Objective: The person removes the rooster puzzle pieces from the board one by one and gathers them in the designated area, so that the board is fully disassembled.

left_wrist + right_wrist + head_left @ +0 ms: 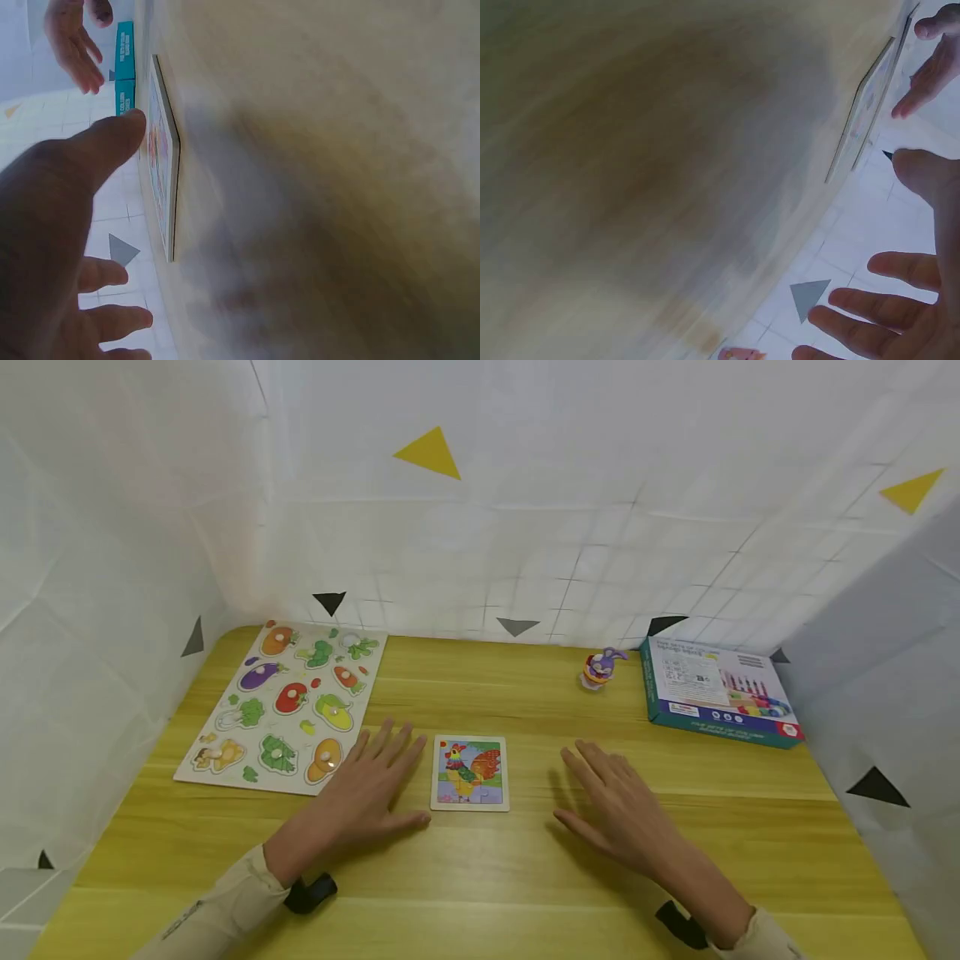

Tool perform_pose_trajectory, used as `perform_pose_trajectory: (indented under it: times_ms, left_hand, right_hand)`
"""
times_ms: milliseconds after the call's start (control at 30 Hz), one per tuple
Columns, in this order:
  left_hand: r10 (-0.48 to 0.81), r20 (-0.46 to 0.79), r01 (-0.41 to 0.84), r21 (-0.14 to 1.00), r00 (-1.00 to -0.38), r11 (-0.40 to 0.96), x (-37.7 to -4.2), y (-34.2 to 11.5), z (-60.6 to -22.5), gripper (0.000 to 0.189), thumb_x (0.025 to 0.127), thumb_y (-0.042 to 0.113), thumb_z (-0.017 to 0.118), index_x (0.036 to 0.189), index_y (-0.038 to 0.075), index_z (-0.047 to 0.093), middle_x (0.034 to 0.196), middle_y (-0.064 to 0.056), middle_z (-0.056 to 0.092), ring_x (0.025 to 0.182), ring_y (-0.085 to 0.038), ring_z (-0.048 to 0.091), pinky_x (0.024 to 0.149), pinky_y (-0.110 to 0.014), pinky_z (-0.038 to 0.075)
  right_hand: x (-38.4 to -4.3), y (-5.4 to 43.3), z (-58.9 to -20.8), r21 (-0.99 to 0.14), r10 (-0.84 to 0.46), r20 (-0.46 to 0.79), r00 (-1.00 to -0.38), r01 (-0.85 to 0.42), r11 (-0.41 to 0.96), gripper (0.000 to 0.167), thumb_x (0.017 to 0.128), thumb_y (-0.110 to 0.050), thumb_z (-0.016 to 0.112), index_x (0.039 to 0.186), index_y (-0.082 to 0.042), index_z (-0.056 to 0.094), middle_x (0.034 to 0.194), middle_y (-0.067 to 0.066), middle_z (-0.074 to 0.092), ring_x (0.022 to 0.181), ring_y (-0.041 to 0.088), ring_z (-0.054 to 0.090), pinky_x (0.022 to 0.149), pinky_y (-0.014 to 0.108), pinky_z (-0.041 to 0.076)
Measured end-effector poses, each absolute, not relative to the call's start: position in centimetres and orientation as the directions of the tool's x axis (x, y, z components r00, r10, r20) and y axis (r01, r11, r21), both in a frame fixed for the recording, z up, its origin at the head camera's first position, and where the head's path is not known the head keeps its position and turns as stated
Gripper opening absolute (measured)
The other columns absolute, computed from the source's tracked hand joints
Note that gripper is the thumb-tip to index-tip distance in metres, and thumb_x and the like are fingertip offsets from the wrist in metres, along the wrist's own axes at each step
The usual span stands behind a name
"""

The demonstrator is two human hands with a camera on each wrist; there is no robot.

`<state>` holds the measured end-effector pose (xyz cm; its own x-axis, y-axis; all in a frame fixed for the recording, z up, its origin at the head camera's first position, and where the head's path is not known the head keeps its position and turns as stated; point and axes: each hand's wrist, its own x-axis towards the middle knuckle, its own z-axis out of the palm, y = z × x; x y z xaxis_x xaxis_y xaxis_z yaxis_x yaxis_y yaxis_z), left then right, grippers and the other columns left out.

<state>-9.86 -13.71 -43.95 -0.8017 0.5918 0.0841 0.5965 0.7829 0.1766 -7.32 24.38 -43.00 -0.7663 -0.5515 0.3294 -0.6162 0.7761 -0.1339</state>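
A small square jigsaw puzzle (470, 773) with a rooster picture lies flat on the wooden table, between the two hands. To its left is my left hand (371, 793), fingers extended and thumb pointing toward the puzzle's lower left corner; it holds nothing. On the other side, my right hand (615, 806) is held over the table with straight fingers, also holding nothing. The left wrist view shows the puzzle's edge (171, 165) beyond the left thumb. A vegetable peg board (300, 710) lies partly behind the left fingers, overlapping them in the head view.
A purple bunny figurine (600, 669) stands at the back right. Beside it a teal-edged box (720, 693) lies near the table's right side. White sheeting (480, 552) with yellow, grey and black triangles rises behind the wooden table (480, 877).
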Motion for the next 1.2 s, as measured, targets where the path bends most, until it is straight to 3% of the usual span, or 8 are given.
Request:
perform_pose_trajectory:
  times_ms: [200,467,767,1200]
  left_hand:
    - [0.591,0.068,0.586,0.257,-0.804,0.768,-10.8,-13.1,-44.1,0.103,0.082,0.068,0.067,0.157,0.007,0.031,0.16,-0.021,0.028,0.149,-0.043,0.016,0.116,-0.062,0.016]
    - [0.593,0.039,0.577,0.284,-0.805,0.765,-11.9,-12.6,-44.5,0.109,0.078,0.072,0.068,0.157,0.006,0.032,0.161,-0.022,0.025,0.149,-0.044,0.015,0.115,-0.063,0.017]
    - [0.602,-0.023,0.571,0.291,-0.798,0.768,-13.0,-12.0,-44.6,0.109,0.078,0.074,0.067,0.158,0.01,0.03,0.163,-0.021,0.02,0.149,-0.044,0.01,0.117,-0.062,0.011]
    - [0.614,-0.054,0.569,0.319,-0.788,0.758,-13.5,-11.7,-45.1,0.108,0.077,0.075,0.067,0.158,0.012,0.032,0.164,-0.02,0.016,0.15,-0.044,0.006,0.117,-0.062,0.009]
  right_hand:
    - [-8.0,22.7,-42.9,-0.24,-0.517,0.362,-0.775,-0.614,0.752,0.059,0.085,-0.034,0.08,0.131,-0.002,0.063,0.123,0.014,0.064,0.113,0.03,0.062,0.09,0.049,0.053]
    - [-9.8,20.1,-42.8,-0.256,-0.538,0.385,-0.75,-0.646,0.719,0.039,0.085,-0.028,0.08,0.114,-0.004,0.07,0.107,0.005,0.065,0.097,0.02,0.063,0.079,0.039,0.056]
    - [-11.1,17.2,-42.9,-0.293,-0.58,0.359,-0.731,-0.679,0.673,0.035,0.085,-0.023,0.08,0.113,-0.004,0.071,0.103,0.007,0.067,0.093,0.019,0.063,0.075,0.037,0.056]
    - [-13.2,13.9,-43.0,-0.397,-0.578,0.31,-0.755,-0.655,0.642,0.032,0.087,-0.023,0.079,0.111,-0.002,0.072,0.101,0.009,0.069,0.087,0.022,0.065,0.072,0.036,0.055]
